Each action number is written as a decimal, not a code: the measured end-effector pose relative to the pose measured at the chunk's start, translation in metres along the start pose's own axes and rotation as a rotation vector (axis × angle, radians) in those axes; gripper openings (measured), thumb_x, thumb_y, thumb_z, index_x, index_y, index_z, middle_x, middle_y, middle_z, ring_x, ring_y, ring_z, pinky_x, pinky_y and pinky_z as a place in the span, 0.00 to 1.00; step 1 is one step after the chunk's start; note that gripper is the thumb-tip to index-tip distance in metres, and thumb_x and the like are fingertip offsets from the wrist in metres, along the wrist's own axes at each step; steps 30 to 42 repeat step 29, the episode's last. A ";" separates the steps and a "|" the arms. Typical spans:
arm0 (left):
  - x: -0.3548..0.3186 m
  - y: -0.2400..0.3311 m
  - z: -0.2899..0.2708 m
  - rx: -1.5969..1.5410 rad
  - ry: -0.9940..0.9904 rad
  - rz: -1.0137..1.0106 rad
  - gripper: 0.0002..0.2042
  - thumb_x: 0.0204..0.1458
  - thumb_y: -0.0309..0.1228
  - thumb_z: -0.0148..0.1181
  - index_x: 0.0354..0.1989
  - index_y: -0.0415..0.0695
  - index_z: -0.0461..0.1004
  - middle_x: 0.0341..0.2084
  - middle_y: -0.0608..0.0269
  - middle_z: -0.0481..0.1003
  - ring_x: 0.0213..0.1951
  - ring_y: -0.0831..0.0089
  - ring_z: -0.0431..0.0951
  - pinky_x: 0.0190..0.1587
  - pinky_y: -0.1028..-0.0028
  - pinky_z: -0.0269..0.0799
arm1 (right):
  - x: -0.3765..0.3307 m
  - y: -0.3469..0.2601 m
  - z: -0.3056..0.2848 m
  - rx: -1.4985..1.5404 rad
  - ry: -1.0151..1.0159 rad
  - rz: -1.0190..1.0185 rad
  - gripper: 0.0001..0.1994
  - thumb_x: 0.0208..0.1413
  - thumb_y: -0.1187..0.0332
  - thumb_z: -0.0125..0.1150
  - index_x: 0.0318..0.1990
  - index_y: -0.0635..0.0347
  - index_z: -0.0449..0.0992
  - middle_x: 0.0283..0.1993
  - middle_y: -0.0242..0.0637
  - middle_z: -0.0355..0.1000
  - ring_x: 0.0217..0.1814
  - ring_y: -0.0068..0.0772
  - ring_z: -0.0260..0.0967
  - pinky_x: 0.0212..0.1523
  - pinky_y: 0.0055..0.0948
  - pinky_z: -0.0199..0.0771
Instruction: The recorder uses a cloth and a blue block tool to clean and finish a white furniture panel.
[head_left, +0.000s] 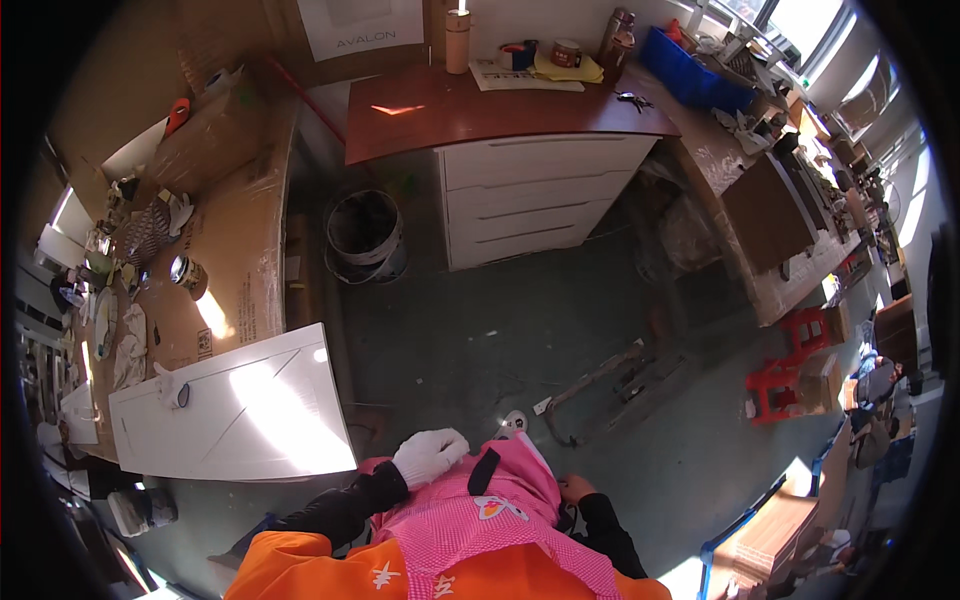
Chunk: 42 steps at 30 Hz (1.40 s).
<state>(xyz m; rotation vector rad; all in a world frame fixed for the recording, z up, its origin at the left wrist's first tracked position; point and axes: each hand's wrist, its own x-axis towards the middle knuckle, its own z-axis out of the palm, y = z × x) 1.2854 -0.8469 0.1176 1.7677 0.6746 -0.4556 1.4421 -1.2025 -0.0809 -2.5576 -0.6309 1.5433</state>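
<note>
A white knitted glove covers my left hand (430, 457), which rests against the front of the pink checked apron (450, 535). Its fingers are curled together, and whatever they may hold is hidden. Bare, my right hand (575, 488) is at the apron's right edge, close to my hip; its fingers are mostly out of sight. A dark strap or strip (484, 472) lies on the apron between the two hands. Just beyond my left hand is the corner of a large white panel (215, 430) on the left workbench, with a small dark oval object (183, 396) on it.
Ahead, a white drawer cabinet (540, 190) carries a red-brown top (430, 110). A bucket (363, 235) stands beside it. An open tin (186, 271) sits on the cardboard-covered bench. A metal pallet-truck-like frame (610, 390) lies on the floor, with red stools (775, 390) farther right.
</note>
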 end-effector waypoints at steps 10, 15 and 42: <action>0.108 0.122 -0.055 -0.469 0.229 -0.008 0.14 0.61 0.40 0.56 0.37 0.41 0.77 0.28 0.64 0.79 0.29 0.76 0.78 0.34 0.75 0.73 | 0.117 -0.047 -0.247 -0.003 0.334 -0.381 0.19 0.59 0.54 0.56 0.47 0.58 0.80 0.45 0.54 0.78 0.50 0.54 0.76 0.50 0.47 0.75; 0.225 0.227 -0.182 -0.493 0.713 0.318 0.15 0.54 0.34 0.67 0.45 0.40 0.73 0.32 0.64 0.76 0.30 0.78 0.75 0.35 0.76 0.74 | 0.142 -0.140 -0.296 0.110 0.334 -0.527 0.18 0.61 0.57 0.55 0.50 0.59 0.77 0.41 0.51 0.78 0.46 0.54 0.76 0.48 0.43 0.76; 0.649 0.359 -0.536 -0.206 1.111 0.407 0.61 0.35 0.48 0.79 0.73 0.38 0.42 0.69 0.48 0.56 0.70 0.53 0.54 0.70 0.63 0.54 | 0.259 -0.202 -0.379 0.267 0.350 0.092 0.20 0.57 0.53 0.56 0.48 0.58 0.80 0.42 0.53 0.79 0.49 0.57 0.75 0.52 0.49 0.75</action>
